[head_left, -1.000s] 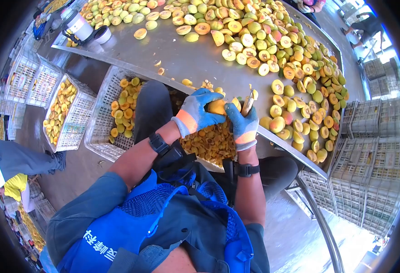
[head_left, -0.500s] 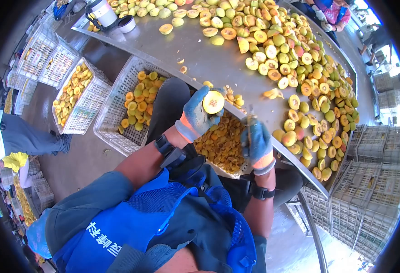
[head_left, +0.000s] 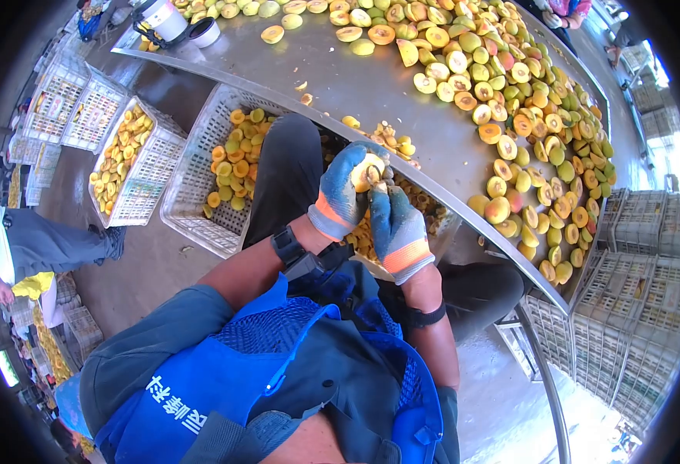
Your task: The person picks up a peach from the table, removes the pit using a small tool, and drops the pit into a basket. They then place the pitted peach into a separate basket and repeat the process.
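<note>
- Far left: a person [head_left: 46,241] in grey trousers stands on the floor; stacked crates [head_left: 61,104] rise beyond.
- Next right: a white crate [head_left: 143,174] filled with yellow fruit. A strip of floor separates it from the open crate [head_left: 193,197], whose far end reaches under the worktop [head_left: 347,85]; fruit halves [head_left: 235,158] lie inside.
- A cup [head_left: 163,21] and a small lid-like vessel [head_left: 204,32] occupy the worktop's left corner, side by side.
- Centre: the left hand [head_left: 341,193], gloved, is raised just off the near edge. Its fingers are clamped around a fruit half [head_left: 367,171], cut face partly visible.
- Immediately right: the gloved right hand [head_left: 398,232], fingertips drawn in close against the fruit half's lower side. Whether they grip a tool cannot be told.
- Below both hands: fruit scraps [head_left: 364,238], partly hidden by the gloves. The knees flank this spot, leaving narrow room sideways.
- Small pieces [head_left: 387,138] lie along the near edge; a broad stretch of metal runs between them and the fruit pile [head_left: 537,116].
- The pile reaches the worktop's right edge; beyond, crate stacks [head_left: 626,309] stand close by.
</note>
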Demonstrator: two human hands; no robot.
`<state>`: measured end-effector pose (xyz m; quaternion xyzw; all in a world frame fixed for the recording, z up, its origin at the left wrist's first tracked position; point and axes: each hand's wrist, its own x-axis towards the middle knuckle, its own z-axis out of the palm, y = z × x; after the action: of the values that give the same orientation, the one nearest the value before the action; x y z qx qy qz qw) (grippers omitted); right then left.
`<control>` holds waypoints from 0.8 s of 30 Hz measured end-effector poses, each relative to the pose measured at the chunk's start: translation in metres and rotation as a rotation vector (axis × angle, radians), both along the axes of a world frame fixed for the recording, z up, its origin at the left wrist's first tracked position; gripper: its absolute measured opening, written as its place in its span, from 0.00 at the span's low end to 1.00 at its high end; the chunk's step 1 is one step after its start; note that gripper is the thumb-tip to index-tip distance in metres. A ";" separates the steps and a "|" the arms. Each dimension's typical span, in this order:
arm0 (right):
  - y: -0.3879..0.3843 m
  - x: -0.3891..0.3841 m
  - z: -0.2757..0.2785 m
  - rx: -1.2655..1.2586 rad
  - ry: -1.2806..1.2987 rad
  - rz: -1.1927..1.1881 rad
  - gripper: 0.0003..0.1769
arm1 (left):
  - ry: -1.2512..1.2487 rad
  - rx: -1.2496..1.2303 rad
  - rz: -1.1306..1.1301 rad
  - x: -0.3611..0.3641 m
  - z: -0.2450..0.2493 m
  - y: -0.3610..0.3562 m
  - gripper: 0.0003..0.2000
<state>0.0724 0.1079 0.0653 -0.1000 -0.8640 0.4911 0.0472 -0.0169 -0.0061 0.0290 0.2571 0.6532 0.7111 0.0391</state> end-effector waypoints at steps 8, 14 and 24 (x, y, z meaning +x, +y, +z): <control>0.000 0.004 0.007 -0.044 -0.090 0.055 0.21 | -0.565 0.374 -0.092 0.003 -0.002 0.007 0.06; 0.009 0.009 -0.012 -0.364 -0.197 0.095 0.20 | -0.913 0.501 -0.123 0.003 0.010 0.009 0.12; 0.021 0.016 -0.006 -0.720 -0.346 0.124 0.22 | -0.963 0.442 -0.014 0.013 0.002 0.021 0.22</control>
<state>0.0887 0.1291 0.0597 -0.1388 -0.6363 0.7403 -0.1668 -0.0039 0.0150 0.0309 -0.0924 0.3939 0.8692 0.2843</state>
